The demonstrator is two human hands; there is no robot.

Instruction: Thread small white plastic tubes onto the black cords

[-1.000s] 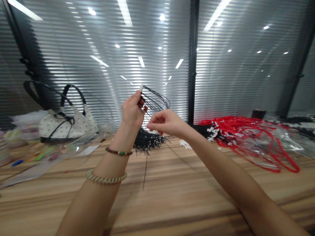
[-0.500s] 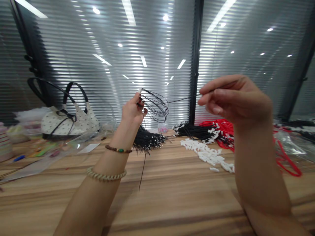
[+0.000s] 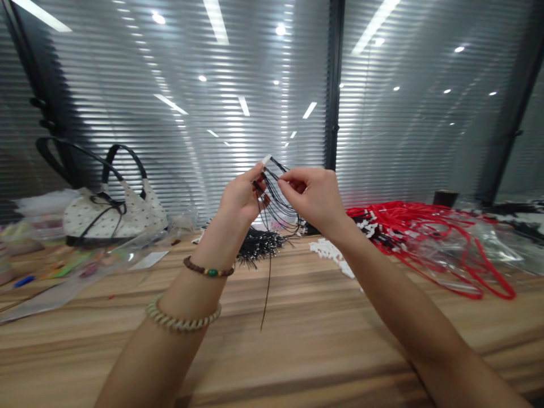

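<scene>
A looped bundle of thin black cord [image 3: 278,202] is held up above the table by my left hand [image 3: 241,195], whose fingers are closed on it. A small white piece [image 3: 267,160] sticks up past the left thumb at the top of the loops. One loose cord end [image 3: 267,294] hangs below that hand. My right hand [image 3: 313,195] is pinched at the right side of the loops, its fingertips against the black cord; exactly which strand it grips is hidden. Behind the hands lies a pile of black cords [image 3: 261,245] with shiny tips.
On the wooden table [image 3: 212,362], small white pieces [image 3: 329,252] lie behind my right forearm. Red cords [image 3: 408,218] and clear plastic bags [image 3: 488,243] spread to the right. A dotted white handbag [image 3: 114,218], plastic sheets and a blue pen cap-like item [image 3: 24,281] stand left.
My right hand has come in from the far right to the loops beside my left hand. The strand stretched between the hands no longer shows taut. My left hand has shifted slightly right.
</scene>
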